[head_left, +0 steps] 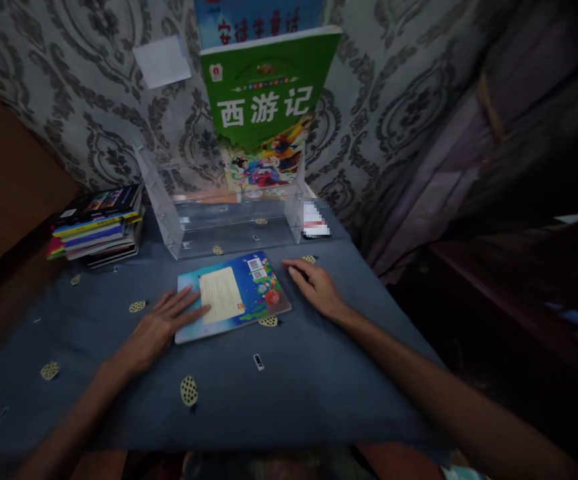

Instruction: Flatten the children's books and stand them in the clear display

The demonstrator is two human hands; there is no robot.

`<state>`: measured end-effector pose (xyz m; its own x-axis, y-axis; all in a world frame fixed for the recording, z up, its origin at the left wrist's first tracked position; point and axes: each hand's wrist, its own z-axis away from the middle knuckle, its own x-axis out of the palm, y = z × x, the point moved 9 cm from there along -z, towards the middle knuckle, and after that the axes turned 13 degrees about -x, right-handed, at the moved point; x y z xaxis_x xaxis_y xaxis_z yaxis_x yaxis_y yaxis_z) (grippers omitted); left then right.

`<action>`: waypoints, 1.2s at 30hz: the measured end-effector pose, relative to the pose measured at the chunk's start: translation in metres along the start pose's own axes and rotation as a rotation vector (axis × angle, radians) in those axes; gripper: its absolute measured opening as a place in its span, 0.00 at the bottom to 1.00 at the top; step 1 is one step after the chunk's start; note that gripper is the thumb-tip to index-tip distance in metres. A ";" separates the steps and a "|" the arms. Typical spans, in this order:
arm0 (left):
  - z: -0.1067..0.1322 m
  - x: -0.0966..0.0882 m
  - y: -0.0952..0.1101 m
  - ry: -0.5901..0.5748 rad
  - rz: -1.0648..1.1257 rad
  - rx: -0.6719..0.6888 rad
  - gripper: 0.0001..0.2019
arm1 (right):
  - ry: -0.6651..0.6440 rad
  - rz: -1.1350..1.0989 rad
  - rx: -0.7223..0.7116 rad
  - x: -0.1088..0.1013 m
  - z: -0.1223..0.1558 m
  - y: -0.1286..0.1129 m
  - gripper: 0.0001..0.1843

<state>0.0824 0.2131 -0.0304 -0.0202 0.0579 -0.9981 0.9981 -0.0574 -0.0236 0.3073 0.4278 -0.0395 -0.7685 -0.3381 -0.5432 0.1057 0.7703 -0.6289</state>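
Note:
A thin blue picture book (249, 283) lies back cover up on the blue-grey tablecloth (289, 393) in front of me. My left hand (161, 327) rests flat with fingers spread on the book's left part. Just off the book's right edge, my right hand (316, 287) lies palm down on the cloth, fingers stretched and touching that edge. Neither hand holds anything. Behind the book stands a clear acrylic book rack (169, 220), with a green book (269, 93) upright in it against the wall.
A stack of several books (99, 223) lies at the table's back left. A blue book (249, 20) stands behind the green one. A white note (163, 61) hangs on the patterned wall. Dark curtains and furniture (519, 200) fill the right.

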 end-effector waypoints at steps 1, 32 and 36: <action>-0.007 0.001 -0.009 -0.021 -0.040 -0.036 0.36 | -0.001 -0.005 0.004 0.000 0.000 0.000 0.19; -0.091 -0.014 0.109 0.288 0.067 0.098 0.20 | -0.050 -0.296 0.001 0.008 0.003 -0.012 0.18; -0.090 -0.021 0.108 0.325 0.184 0.072 0.18 | -0.039 -0.370 0.020 0.006 0.009 -0.012 0.17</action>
<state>0.1956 0.2955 -0.0066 0.1902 0.3524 -0.9163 0.9764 -0.1652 0.1391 0.3072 0.4114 -0.0405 -0.7322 -0.6127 -0.2974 -0.1622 0.5811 -0.7975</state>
